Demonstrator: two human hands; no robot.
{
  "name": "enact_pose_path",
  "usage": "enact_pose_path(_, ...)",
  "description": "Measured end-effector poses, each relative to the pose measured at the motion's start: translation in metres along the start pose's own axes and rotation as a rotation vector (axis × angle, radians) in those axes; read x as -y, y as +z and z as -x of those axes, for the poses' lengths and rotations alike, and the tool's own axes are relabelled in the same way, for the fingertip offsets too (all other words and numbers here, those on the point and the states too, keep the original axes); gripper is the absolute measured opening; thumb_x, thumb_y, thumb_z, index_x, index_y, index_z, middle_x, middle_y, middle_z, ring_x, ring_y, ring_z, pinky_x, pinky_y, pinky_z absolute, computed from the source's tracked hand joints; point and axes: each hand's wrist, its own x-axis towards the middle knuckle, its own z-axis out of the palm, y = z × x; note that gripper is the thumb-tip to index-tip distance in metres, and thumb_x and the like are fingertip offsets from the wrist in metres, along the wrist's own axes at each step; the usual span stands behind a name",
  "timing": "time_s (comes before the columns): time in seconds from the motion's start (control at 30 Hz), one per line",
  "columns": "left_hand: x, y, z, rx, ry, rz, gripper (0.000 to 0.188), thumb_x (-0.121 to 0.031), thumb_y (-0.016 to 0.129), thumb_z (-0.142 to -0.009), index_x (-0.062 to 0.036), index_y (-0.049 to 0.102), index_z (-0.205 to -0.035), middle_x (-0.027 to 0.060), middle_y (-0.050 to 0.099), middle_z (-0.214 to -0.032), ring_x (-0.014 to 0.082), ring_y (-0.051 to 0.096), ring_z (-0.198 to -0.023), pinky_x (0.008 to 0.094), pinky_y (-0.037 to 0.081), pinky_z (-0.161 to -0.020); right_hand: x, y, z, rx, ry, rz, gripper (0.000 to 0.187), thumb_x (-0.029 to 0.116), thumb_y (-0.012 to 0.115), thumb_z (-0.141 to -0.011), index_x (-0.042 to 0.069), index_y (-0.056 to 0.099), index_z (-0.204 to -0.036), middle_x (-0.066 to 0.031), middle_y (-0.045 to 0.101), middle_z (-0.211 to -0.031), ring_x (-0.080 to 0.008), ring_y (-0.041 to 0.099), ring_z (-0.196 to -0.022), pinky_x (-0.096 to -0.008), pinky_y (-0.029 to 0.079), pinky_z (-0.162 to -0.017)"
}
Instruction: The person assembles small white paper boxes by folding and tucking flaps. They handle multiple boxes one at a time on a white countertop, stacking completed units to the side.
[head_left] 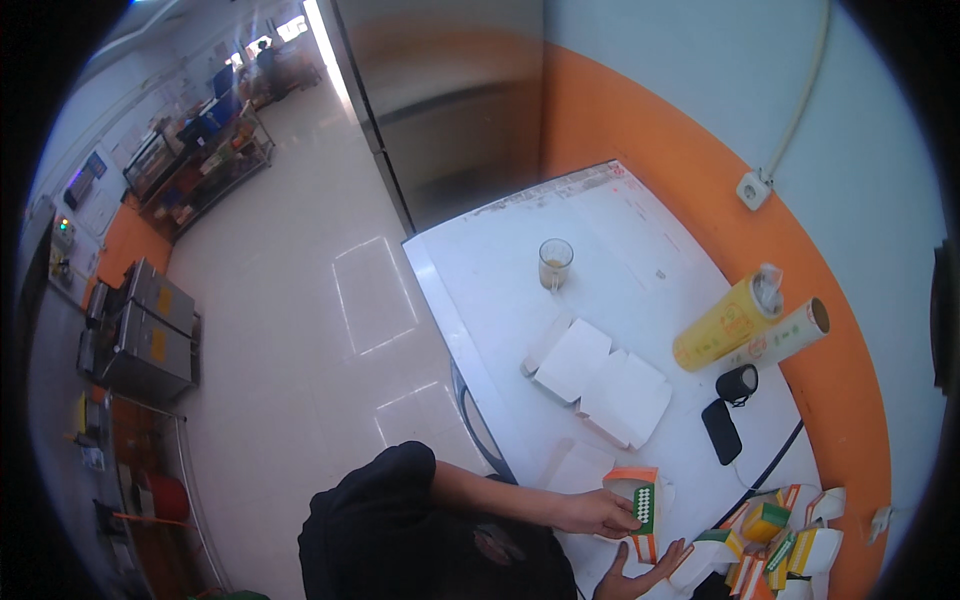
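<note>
My left hand [602, 513] pinches the edge of a small paper food carton [647, 508], which is orange and green with a white pattern. Just below it, my right hand [640, 577] has its thumb and fingers spread, with nothing seen in its grasp. The right wrist runs out of the picture. To the right lies a heap of similar cartons [768, 522] in orange, green, yellow and white, some overlapping. Farther up the table rests an unfolded white paper box [603, 382], inner side up. Another pale piece of paperboard [578, 466] lies beside my left hand.
The white table [500, 260] also bears a glass mug [555, 263], a yellow roll [728, 322], a white roll [790, 333], a small black cylinder [737, 384] and a black phone [721, 432] with a cable. A wall borders the right side; a metal refrigerator [455, 100] stands beyond.
</note>
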Motion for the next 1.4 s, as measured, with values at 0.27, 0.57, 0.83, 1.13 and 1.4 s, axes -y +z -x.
enact_pose_path(0.27, -0.08, 0.011, 0.051, 0.14, -0.291, -0.422, 0.046, -0.032, 0.074, -0.098, -0.003, 0.062, -0.132, 0.007, 0.068, -0.122, 0.0127, 0.063, -0.11, 0.0258, 0.052, -0.096, -0.032, -0.02, -0.003, 0.098, 0.11, 0.007, 0.027, 0.004, 0.079, -0.09, -0.004, 0.071, -0.114, -0.0183, 0.074, -0.111, -0.0335, 0.07, -0.101, -0.0432, 0.057, -0.092)
enact_pose_path(0.57, -0.078, 0.024, 0.029, 0.287, 0.76, -0.913, 0.049, -0.037, 0.047, -0.112, -0.0018, 0.047, -0.145, 0.0163, 0.053, -0.142, 0.0243, 0.049, -0.133, 0.0387, 0.037, -0.115, -0.032, 0.025, -0.025, 0.121, 0.386, -0.344, 0.021, 0.01, 0.071, -0.095, -0.004, 0.063, -0.109, -0.0136, 0.067, -0.098, -0.0198, 0.065, -0.093, -0.0345, 0.053, -0.083)
enact_pose_path(0.83, -0.069, 0.004, 0.015, 0.185, 0.473, -0.378, 0.034, -0.026, 0.051, -0.111, -0.0031, 0.065, -0.131, 0.0081, 0.068, -0.125, 0.0154, 0.059, -0.116, 0.0323, 0.043, -0.107, 0.015, 0.053, -0.013, -0.002, 0.697, -1.321, 0.038, 0.029, 0.054, -0.108, -0.002, 0.052, -0.129, -0.0142, 0.062, -0.11, -0.0259, 0.062, -0.103, -0.0369, 0.051, -0.094)
enact_pose_path(1.13, -0.047, 0.034, 0.013, -0.332, 0.647, -0.645, 0.021, -0.023, 0.08, -0.093, -0.0024, 0.08, -0.097, 0.0018, 0.072, -0.075, 0.0042, 0.055, -0.071, 0.0291, 0.045, -0.065, 0.002, 0.068, -0.007, -0.189, 0.44, -0.458, 0.039, 0.028, 0.047, -0.111, -0.003, 0.057, -0.091, -0.009, 0.057, -0.085, -0.0167, 0.057, -0.079, -0.0309, 0.047, -0.066)
enact_pose_path(1.4, -0.048, 0.011, 0.001, -0.254, 1.006, -1.078, 0.031, -0.027, 0.079, -0.093, -0.001, 0.066, -0.081, 0.0134, 0.058, -0.065, 0.0205, 0.054, -0.061, 0.0352, 0.042, -0.059, 0.006, 0.062, -0.012, -0.192, 0.457, -0.542, 0.037, 0.029, 0.05, -0.109, -0.004, 0.06, -0.096, -0.0098, 0.061, -0.089, -0.0177, 0.059, -0.083, -0.0309, 0.049, -0.07)
